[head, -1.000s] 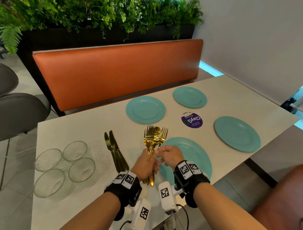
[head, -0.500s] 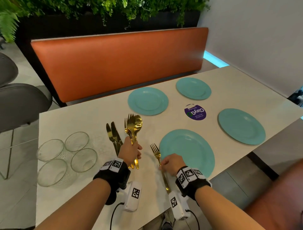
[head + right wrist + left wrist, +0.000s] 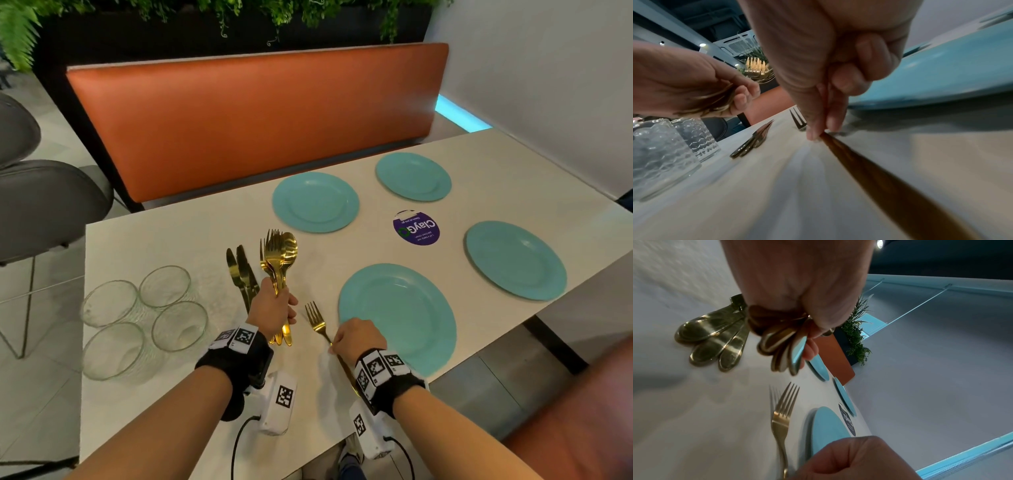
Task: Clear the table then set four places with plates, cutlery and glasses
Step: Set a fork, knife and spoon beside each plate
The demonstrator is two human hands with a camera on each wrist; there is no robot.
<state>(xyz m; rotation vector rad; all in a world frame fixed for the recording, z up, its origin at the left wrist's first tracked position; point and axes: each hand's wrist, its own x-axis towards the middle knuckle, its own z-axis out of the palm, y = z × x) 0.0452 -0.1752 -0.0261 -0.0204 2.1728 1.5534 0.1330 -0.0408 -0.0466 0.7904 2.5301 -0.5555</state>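
Note:
My left hand (image 3: 274,306) grips a bundle of gold forks and spoons (image 3: 279,255) upright above the table, their handle ends (image 3: 781,352) fanned below the fist. My right hand (image 3: 356,337) pinches the handle of a single gold fork (image 3: 317,320) that lies flat on the table just left of the nearest teal plate (image 3: 399,315). The pinch shows in the right wrist view at the fork handle (image 3: 869,170). Three more teal plates (image 3: 315,202) (image 3: 412,176) (image 3: 515,260) sit further out. Gold knives (image 3: 241,274) lie left of my left hand.
Several clear glasses (image 3: 144,315) stand grouped at the table's left end. A round purple sticker (image 3: 416,228) lies between the plates. An orange bench back (image 3: 257,116) runs behind the table (image 3: 171,233), a grey chair (image 3: 44,202) at left, a white wall at right.
My hands have parted: the right took one fork from the bundle and laid it down left of the near plate. The left hand carried the bundle left, toward the knives.

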